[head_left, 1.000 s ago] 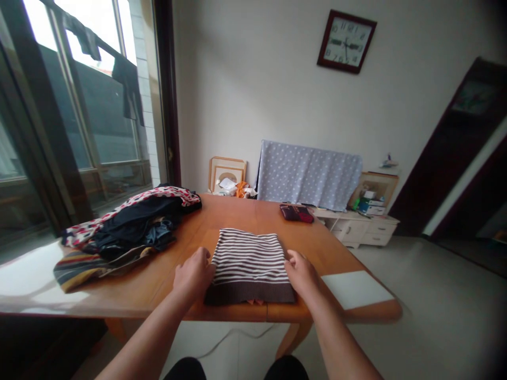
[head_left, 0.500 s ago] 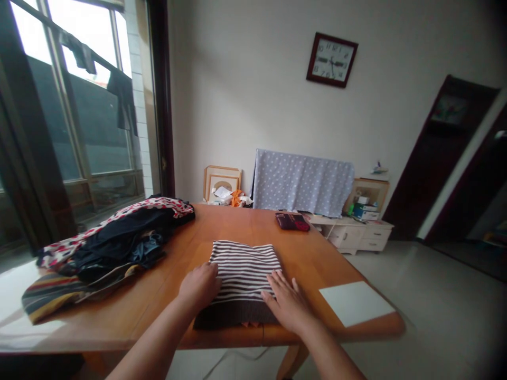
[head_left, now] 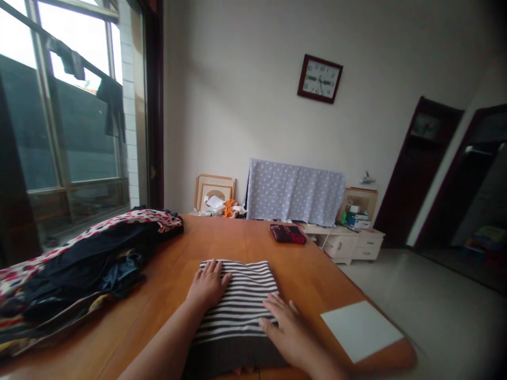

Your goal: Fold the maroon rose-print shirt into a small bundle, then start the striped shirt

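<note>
Brown-and-white striped sweater (head_left: 233, 311) on an orange-brown wooden desk (head_left: 233, 237).
Behind it, a pale blue polka-dot cloth (head_left: 295, 192); at left, a red-spotted white garment (head_left: 91, 227) beside black clothes (head_left: 87, 258).

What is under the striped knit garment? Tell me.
The striped knit garment lies on the wooden table; a small pinkish bit shows at its near edge. The rest beneath is covered.

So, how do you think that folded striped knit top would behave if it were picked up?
It will probably be floppy: the folded striped knit top seems to give under the left hand. It is likely light for its bulk, being layered fabric. Lifted by one edge, it would probably fall open, its ribbed hem dangling.
</note>
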The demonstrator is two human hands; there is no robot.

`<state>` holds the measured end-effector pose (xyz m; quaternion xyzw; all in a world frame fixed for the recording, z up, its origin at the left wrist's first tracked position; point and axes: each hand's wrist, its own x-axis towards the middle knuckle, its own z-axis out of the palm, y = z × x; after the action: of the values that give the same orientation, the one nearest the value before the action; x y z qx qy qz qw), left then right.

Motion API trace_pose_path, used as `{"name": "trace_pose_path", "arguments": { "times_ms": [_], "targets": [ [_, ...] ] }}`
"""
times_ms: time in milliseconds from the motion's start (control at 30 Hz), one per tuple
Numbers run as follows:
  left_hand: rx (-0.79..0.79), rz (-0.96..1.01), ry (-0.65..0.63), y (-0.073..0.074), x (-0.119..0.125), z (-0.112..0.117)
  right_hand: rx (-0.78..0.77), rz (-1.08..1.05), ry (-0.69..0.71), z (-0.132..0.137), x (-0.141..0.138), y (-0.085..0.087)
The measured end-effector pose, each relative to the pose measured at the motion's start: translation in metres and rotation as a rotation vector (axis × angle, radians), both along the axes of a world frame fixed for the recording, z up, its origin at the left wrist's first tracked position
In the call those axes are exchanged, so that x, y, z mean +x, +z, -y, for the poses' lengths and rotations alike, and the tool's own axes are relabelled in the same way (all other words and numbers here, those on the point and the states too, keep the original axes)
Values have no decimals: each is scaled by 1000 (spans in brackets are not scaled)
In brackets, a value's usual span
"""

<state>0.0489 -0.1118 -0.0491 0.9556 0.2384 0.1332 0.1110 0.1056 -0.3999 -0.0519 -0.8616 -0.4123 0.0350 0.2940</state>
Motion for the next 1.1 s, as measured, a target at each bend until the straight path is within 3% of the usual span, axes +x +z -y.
{"name": "trace_pose_path", "arguments": {
  "times_ms": [100,167,267,400,567,833,967,1100],
  "targets": [
    [-17,-6,8,-9,1,-3,204,-67,-129,-17,37,3],
    [-21,-9,13,-9,2,-3,231,-107,-226,-34,67,9],
    [-19,-11,14,-6,2,-2,79,-93,-410,-61,105,17],
    [-17,-26,6,-4,1,-2,-84,-103,-460,-92,132,19],
    [-15,-37,6,-3,1,-2,-99,-64,-463,-112,138,8],
    [1,-59,21,-6,3,-3,-196,53,-583,-110,141,-7],
    [0,-72,24,-4,4,-2,-216,46,-547,-110,138,1],
    [6,-76,25,-3,3,-1,-223,62,-509,-104,129,25]
  ]
}}
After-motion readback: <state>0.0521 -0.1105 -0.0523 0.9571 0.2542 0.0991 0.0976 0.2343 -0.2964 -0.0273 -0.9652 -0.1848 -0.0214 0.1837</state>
